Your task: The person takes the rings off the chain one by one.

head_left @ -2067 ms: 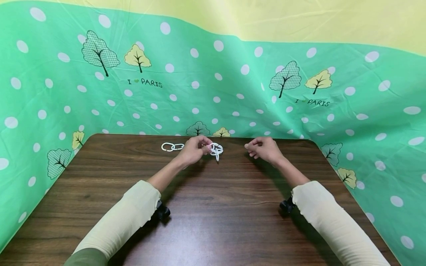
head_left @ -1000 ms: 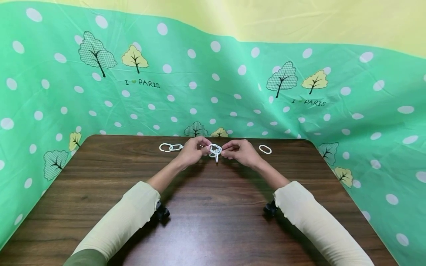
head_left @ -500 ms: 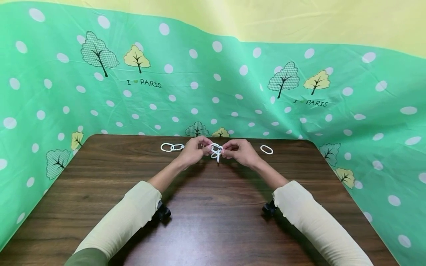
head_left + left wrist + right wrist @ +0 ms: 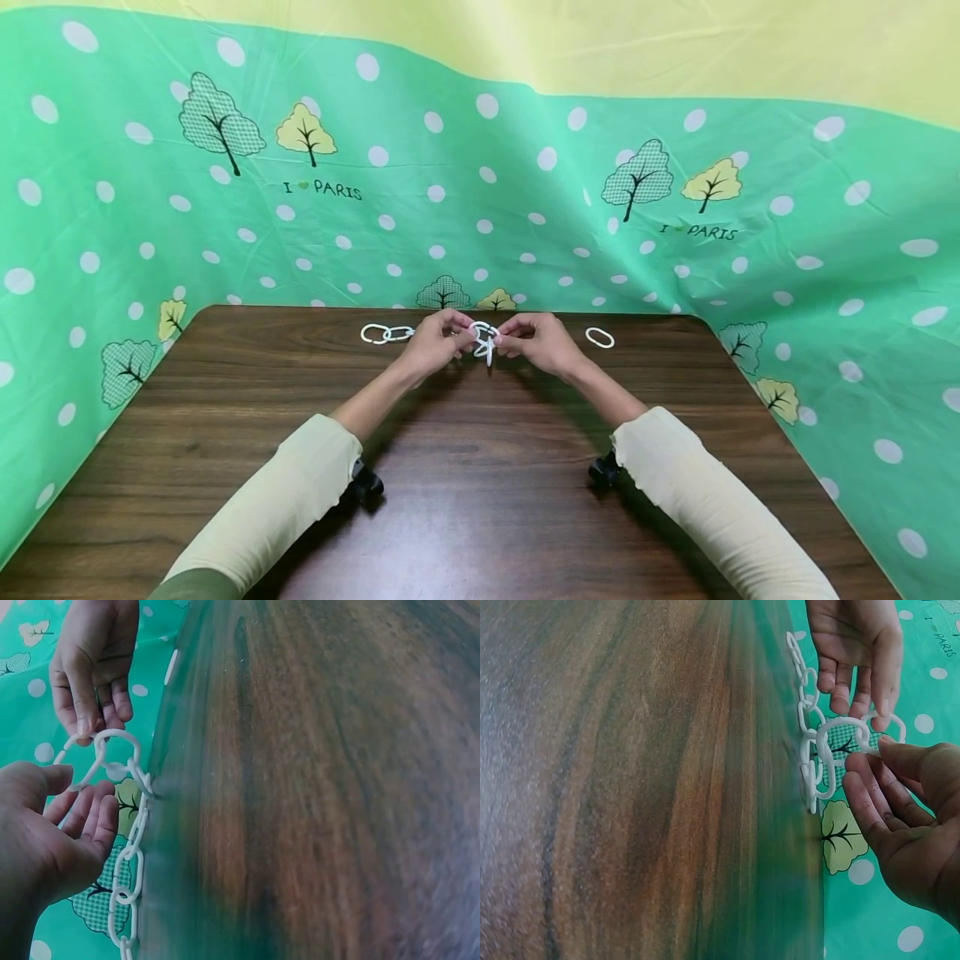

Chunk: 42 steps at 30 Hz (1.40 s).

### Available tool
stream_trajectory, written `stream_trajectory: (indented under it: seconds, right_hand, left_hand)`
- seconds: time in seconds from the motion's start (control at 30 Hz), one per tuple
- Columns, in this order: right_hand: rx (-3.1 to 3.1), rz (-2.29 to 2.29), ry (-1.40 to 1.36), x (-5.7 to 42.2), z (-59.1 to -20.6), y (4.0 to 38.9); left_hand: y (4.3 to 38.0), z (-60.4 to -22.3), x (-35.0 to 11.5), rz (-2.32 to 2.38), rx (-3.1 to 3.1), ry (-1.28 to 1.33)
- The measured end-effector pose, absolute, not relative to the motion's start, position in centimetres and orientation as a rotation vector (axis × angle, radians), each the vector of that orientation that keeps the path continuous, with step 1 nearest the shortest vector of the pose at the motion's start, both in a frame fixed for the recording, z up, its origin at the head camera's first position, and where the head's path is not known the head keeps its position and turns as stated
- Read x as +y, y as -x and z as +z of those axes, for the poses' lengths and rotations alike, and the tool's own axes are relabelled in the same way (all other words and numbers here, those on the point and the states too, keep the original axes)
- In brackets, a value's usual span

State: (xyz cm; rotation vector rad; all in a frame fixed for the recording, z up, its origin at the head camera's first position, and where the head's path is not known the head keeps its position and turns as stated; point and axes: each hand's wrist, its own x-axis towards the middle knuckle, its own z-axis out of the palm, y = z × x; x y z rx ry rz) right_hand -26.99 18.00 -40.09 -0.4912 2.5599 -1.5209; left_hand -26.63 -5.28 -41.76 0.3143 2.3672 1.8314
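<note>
Near the far edge of the table, both hands meet at a chain of white plastic links (image 4: 484, 325). My left hand (image 4: 432, 343) pinches one end link between thumb and fingers. Opposite it, my right hand (image 4: 543, 342) pinches the same link or the one joined to it; which one I cannot tell. In the left wrist view, the raised chain link (image 4: 118, 733) hooks into further links (image 4: 139, 870) lying along the table edge. The right wrist view has the chain (image 4: 802, 697) running past the left hand (image 4: 859, 652), with the right hand (image 4: 922, 825) beneath.
A separate white oval link (image 4: 587, 334) lies to the right of the right hand. More chain (image 4: 386, 334) rests left of the left hand. Behind the brown wooden table (image 4: 480, 467) hangs a green dotted cloth (image 4: 480, 192).
The right hand has moved left from the table's right part to the chain and now pinches it. The separate link at right has come into view. Lately the hanging links have shifted slightly.
</note>
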Motion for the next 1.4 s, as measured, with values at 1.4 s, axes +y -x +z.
stream_trajectory:
  seconds: [1.4]
  right_hand:
    - [2.602,-1.479,0.579,17.4,-39.3,26.6]
  left_hand:
    - [26.3,-42.9,-3.5,2.011,2.003,-0.249]
